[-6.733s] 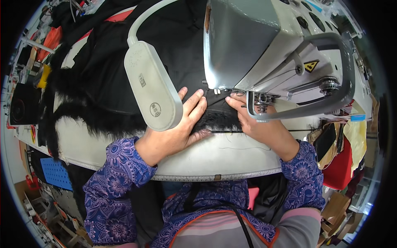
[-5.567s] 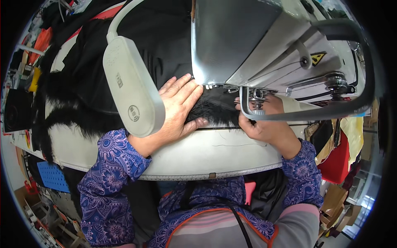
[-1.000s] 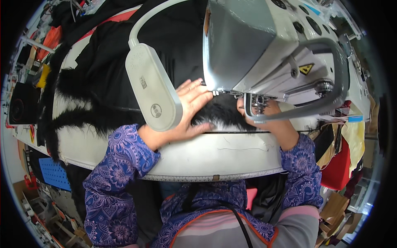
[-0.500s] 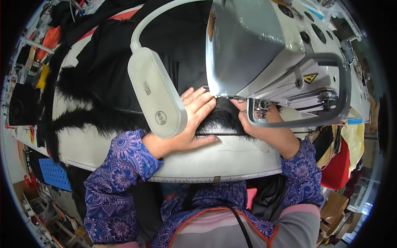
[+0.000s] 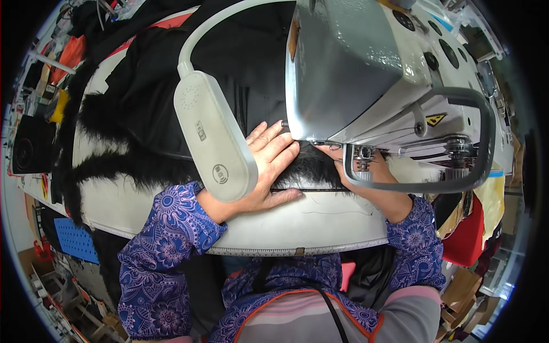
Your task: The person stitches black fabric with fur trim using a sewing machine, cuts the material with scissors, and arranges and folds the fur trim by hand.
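Note:
My left hand [image 5: 269, 166] lies flat with its fingers spread on black fabric [image 5: 189, 103] that has fur along its edge. Its fingertips rest just left of the grey sewing machine head [image 5: 343, 68], and the thumb stretches over the white table. A tuft of black fur [image 5: 311, 167] shows between my hands. My right hand [image 5: 377, 177] is on the right side of the fur, partly hidden behind the machine's thread parts and grey guard [image 5: 426, 186]. Its forefinger stretches out toward the fur, with the thumb apart; the other fingers are hidden. The needle area is hidden too.
A pale lamp [image 5: 214, 143] on a curved neck hangs over my left wrist. A measuring tape strip [image 5: 257, 251] runs along the near edge of the white table [image 5: 337, 220]. Black fur strips [image 5: 108, 166] spread leftward. A red item [image 5: 464, 234] and pale yellow cloth lie at the right.
The view has shifted slightly, so the machine head and lamp sit a little lower in the picture. Both hands stay on the furry fabric in nearly the same pose.

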Motion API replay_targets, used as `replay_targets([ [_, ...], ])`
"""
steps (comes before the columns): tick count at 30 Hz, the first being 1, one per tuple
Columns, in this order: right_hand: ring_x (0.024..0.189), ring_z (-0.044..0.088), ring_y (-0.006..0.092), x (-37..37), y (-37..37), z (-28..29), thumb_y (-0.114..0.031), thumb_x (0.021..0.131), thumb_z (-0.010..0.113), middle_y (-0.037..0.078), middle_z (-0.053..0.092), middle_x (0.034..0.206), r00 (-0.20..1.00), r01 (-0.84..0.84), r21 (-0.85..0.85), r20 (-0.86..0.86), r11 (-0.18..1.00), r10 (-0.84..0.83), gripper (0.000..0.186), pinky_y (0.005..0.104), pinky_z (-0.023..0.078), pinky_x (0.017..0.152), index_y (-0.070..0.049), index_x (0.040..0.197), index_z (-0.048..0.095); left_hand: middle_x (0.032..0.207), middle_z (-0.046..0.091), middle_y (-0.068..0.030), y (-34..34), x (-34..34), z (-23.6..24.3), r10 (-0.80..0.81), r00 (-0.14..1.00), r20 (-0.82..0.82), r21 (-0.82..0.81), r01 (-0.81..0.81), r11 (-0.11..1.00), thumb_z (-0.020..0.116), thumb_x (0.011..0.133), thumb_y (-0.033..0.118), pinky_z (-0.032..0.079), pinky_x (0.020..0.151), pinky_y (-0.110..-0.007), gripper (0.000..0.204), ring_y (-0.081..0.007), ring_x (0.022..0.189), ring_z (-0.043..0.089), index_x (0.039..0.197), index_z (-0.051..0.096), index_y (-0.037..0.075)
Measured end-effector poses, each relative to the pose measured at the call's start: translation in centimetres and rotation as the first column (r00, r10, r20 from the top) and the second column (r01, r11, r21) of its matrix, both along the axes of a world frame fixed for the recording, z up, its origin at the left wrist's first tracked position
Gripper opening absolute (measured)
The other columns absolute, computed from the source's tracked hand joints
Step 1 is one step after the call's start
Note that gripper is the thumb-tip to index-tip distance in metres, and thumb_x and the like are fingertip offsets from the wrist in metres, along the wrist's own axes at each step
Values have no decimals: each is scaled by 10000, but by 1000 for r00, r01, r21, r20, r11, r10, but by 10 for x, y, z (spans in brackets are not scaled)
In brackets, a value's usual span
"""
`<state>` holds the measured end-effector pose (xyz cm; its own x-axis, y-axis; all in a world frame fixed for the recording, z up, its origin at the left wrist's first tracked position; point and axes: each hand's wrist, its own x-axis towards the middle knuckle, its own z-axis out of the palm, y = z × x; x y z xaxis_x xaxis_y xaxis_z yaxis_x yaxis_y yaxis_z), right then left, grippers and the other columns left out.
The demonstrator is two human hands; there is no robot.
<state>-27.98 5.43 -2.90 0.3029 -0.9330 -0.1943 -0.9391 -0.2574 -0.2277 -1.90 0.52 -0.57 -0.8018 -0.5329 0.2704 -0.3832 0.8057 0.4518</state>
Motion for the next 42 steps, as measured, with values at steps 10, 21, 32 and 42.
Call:
replay_targets([
  [10, 882, 644, 160, 2, 9, 27, 3, 893, 504, 121, 676, 989, 929, -92, -173, 339, 981, 147, 264, 261, 509, 741, 45, 1126, 621, 1276, 519, -221, 1, 0, 5, -1, 1000, 12, -6, 1, 1000, 730, 751, 418, 337, 1090, -511, 657, -381, 1282, 449, 1191, 573, -44],
  [21, 734, 614, 182, 12, 7, 34, 57, 794, 556, 65, 627, 793, 980, -74, -149, 174, 986, 99, 272, 293, 491, 708, 13, 1043, 657, 1273, 518, -216, 0, -2, 3, 5, 1000, -8, 9, -5, 1000, 729, 757, 391, 341, 1086, -511, 645, -376, 1275, 458, 1201, 559, -45],
  [32, 864, 668, 271, 9, 5, 26, -16, 748, 638, 118, 694, 985, 975, -25, -234, 209, 972, 76, 303, 377, 529, 781, -69, 1039, 706, 1253, 552, -191, 3, 3, 4, 29, 1000, 11, -37, -28, 999, 733, 753, 267, 372, 1071, -495, 524, -351, 1247, 492, 1168, 596, -23],
  [42, 907, 614, 233, 0, 35, 38, -180, 679, 754, 56, 630, 926, 950, -189, -603, 87, 775, 299, 220, 342, 522, 734, -42, 799, 631, 995, 654, -82, 9, 18, 7, -9, 999, -43, -262, -2, 965, 625, 667, 34, 498, 919, -402, 313, -259, 1064, 597, 976, 675, 31],
])
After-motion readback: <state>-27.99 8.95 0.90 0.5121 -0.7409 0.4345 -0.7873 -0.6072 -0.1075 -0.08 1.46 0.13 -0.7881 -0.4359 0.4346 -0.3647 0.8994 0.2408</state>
